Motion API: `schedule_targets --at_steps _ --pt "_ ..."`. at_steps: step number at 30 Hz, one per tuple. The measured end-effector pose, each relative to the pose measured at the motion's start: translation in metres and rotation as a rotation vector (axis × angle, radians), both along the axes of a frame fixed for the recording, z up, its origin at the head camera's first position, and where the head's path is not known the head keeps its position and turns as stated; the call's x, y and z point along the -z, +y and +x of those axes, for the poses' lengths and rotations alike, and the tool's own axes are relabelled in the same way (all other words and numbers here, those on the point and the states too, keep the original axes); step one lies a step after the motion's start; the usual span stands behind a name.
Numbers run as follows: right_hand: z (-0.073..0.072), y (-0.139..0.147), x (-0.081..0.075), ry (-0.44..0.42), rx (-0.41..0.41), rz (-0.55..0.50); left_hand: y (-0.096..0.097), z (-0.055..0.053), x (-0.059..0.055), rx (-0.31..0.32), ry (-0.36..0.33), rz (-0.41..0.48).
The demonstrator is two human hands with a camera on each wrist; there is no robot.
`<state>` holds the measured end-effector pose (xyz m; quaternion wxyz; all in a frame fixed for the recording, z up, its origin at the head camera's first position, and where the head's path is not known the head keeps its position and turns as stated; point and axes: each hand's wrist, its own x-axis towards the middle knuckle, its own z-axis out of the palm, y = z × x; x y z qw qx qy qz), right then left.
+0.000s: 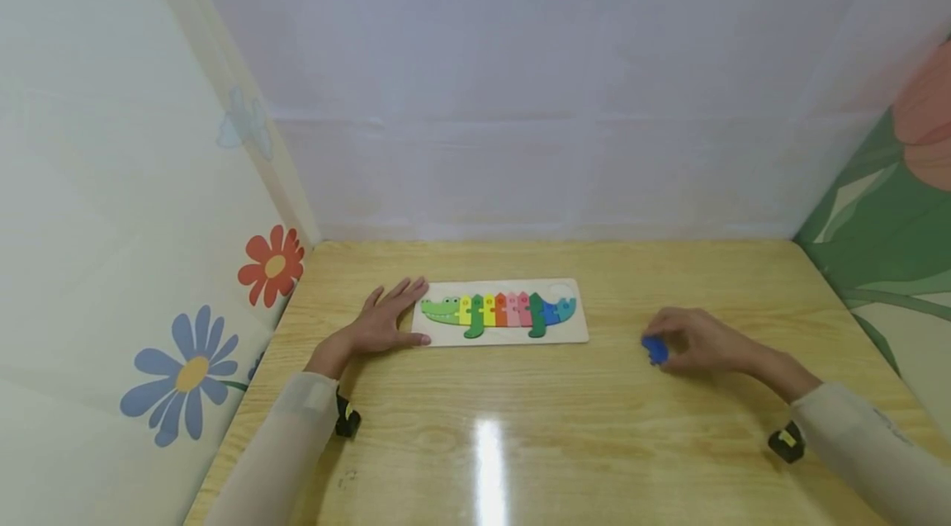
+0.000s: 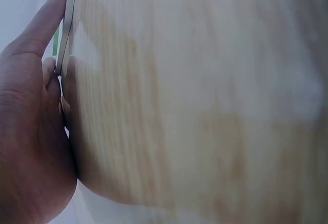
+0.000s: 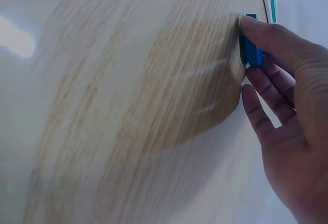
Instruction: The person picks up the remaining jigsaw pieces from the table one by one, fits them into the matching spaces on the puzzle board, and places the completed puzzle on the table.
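Note:
A crocodile puzzle board (image 1: 505, 336) lies flat on the table, its coloured pieces in a row from the green head (image 1: 442, 309) to the light-blue tail (image 1: 568, 310). My left hand (image 1: 380, 324) rests at the board's left end, fingers spread along the upper corner and thumb on the lower one. To the right of the board, my right hand (image 1: 697, 340) pinches a small blue puzzle piece (image 1: 655, 348) between thumb and fingers, at the tabletop. The right wrist view shows the thumb over this blue piece (image 3: 253, 51); its full outline is partly hidden.
The wooden table (image 1: 565, 435) has a bright light reflection near its front. A white cloth wall (image 1: 520, 97) stands behind it, with flower-printed panels (image 1: 191, 373) at both sides. Both wrists wear small dark devices (image 1: 786, 443).

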<state>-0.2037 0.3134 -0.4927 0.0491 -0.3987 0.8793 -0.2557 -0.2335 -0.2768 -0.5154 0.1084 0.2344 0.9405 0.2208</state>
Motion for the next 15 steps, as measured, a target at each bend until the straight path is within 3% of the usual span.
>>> schedule_targets --at_steps 15 --pt "-0.015 -0.012 0.001 0.068 -0.068 -0.097 0.002 0.002 -0.004 0.0 -0.006 0.005"
